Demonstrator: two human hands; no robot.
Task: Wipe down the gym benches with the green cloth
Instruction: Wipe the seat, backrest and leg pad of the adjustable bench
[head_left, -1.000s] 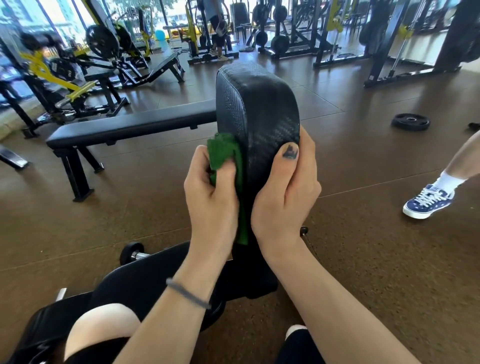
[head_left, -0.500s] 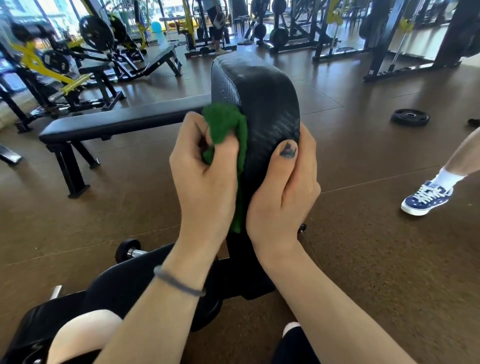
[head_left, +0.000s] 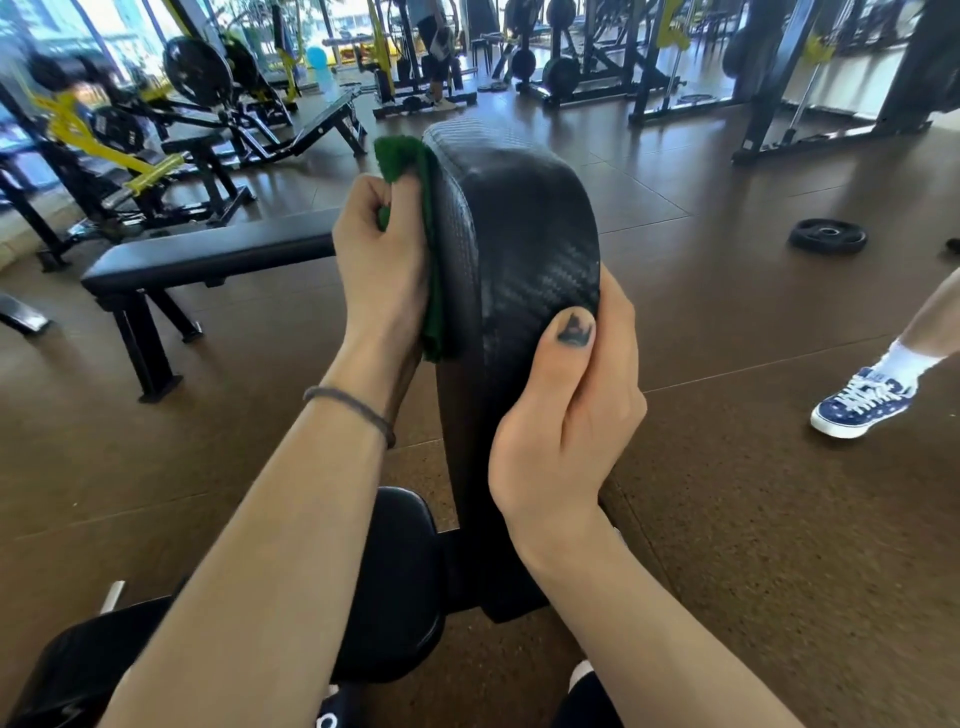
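Brown speckled gym floor underfoot, crowded farther back with black-and-yellow weight machines and racks. Nearest, an upright black padded backrest with a woven carbon-look texture, seen edge-on, rising from a black seat pad low in the centre. Left hand clenched on the green cloth, pressing it flat against the pad's left face near the top edge; a bunched corner of cloth poking up above the knuckles, a lower edge hanging below the palm. Thin dark band around the left wrist. Right hand wrapped on the pad's right side, thumb laid across the front edge, nail showing chipped dark polish, fingers curled behind and out of sight. Behind the left hand, a flat black bench on dark legs, standing apart. Off to the right, a black weight plate lying on the floor, and nearer, another person's blue starred sneaker with a white sock.
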